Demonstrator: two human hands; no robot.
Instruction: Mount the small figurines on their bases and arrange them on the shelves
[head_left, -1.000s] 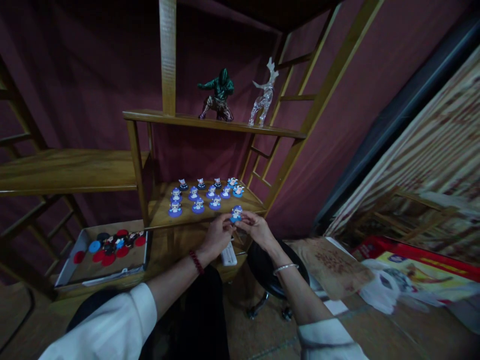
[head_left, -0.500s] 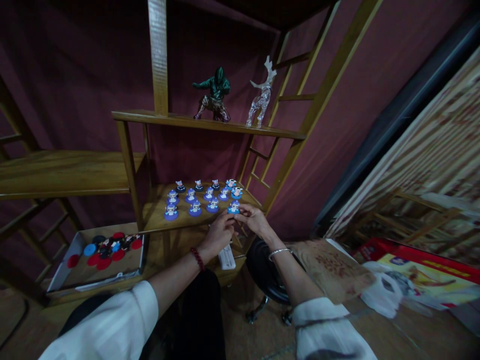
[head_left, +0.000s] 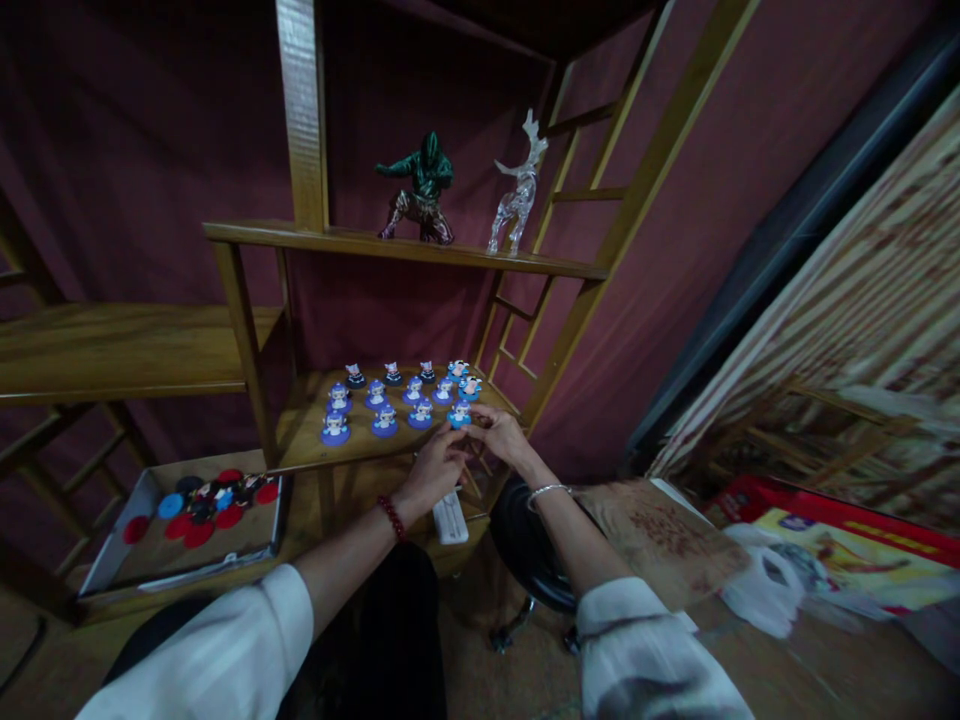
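A small figurine on a blue round base [head_left: 459, 414] is at the front right of the wooden shelf board [head_left: 300, 445]. My right hand [head_left: 498, 434] pinches its right side with fingertips. My left hand [head_left: 433, 466] is closed just below and in front, its fingertips at the base's near edge. Left of it and behind stand several figurines on purple bases, among them a front-row figurine [head_left: 384, 420]. Two blue-based figurines, one of them a cow-like figurine [head_left: 469, 387], stand behind my right hand. Dark-based figurines [head_left: 392, 373] line the back.
A cardboard box [head_left: 142, 565] at lower left holds several red, blue and black-based figurines. On the upper shelf are a green-hooded statue [head_left: 426, 185] and a clear deer [head_left: 516, 195]. A black stool [head_left: 525, 545], a white case [head_left: 450, 518] and a plastic bag [head_left: 761, 580] sit lower down.
The view has shifted slightly. Both hands stay at the blue-based figurine, which now appears set down in line with the front row.
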